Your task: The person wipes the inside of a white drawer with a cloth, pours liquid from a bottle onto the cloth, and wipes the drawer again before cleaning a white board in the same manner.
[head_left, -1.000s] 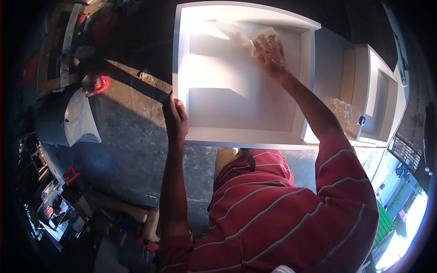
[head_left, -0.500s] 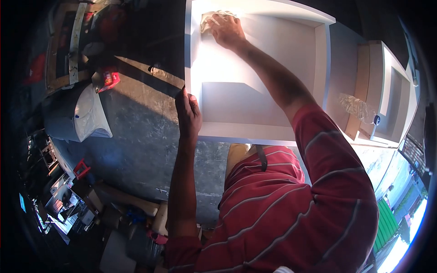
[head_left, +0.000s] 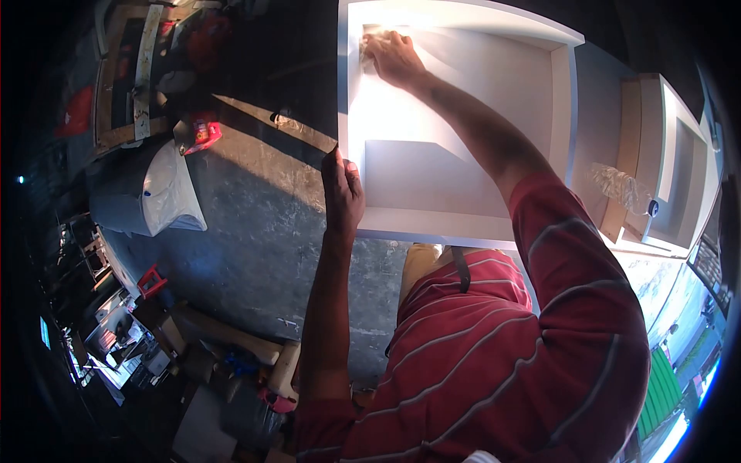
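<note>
A white open box like a drawer [head_left: 463, 224] lies in front of me, strongly lit at its far left corner. In that corner my right hand [head_left: 395, 60] presses a crumpled pale cloth [head_left: 377, 38] against the inside, fingers bent over it. Much of the cloth is hidden under the hand. At the box's left wall, near its lower end, my left hand [head_left: 343, 189] grips the edge with the thumb on the near side. The fingers of this hand are partly hidden.
To the right stand another white box with wooden parts [head_left: 671, 162] and a clear plastic bottle with a dark cap [head_left: 621, 189]. Left, on the grey floor [head_left: 262, 255], are a red packet [head_left: 204, 133], a pale sheet-like piece [head_left: 174, 193] and a small red stool [head_left: 151, 282].
The view has shifted, so most things appear farther right. My right hand has moved slightly closer to the box's left wall, and less cloth shows. My left hand keeps its hold.
</note>
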Available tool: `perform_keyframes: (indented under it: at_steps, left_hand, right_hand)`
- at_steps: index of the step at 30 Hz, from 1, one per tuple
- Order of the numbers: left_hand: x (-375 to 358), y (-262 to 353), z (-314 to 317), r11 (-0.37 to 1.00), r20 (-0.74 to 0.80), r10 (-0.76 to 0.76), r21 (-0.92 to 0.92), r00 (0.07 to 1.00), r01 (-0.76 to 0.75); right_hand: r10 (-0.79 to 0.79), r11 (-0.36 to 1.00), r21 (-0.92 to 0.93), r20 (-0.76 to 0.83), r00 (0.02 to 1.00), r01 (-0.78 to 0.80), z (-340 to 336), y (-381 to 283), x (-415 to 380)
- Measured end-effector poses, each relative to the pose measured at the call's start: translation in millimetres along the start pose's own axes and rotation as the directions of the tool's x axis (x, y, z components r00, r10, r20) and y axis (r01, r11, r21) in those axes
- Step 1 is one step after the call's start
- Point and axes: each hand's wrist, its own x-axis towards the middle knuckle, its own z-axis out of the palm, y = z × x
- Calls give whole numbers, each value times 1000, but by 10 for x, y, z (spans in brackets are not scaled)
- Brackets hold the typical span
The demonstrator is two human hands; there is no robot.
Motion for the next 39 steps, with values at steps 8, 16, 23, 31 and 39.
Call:
perform_keyframes:
  at_steps: [8,16,23,31,39]
  left_hand:
    - [0,-70,29,985,59,-85,-143,995,92]
    - [4,-32,-2,994,47,-86,-66,995,89]
    - [32,27,-13,963,77,-169,-200,983,182]
    - [26,-34,20,990,40,-113,-77,993,116]
    - [41,6,1,985,55,-149,-85,987,153]
  right_hand:
    - [-217,972,60,-127,968,226,-4,-24,-421]
    - [-4,999,45,-88,996,8,104,-202,-218]
    - [-263,751,655,410,873,-81,-305,-885,-1620]
    - [-550,824,208,69,832,527,337,-419,-989]
    - [-295,954,-46,55,954,297,-59,-203,-749]
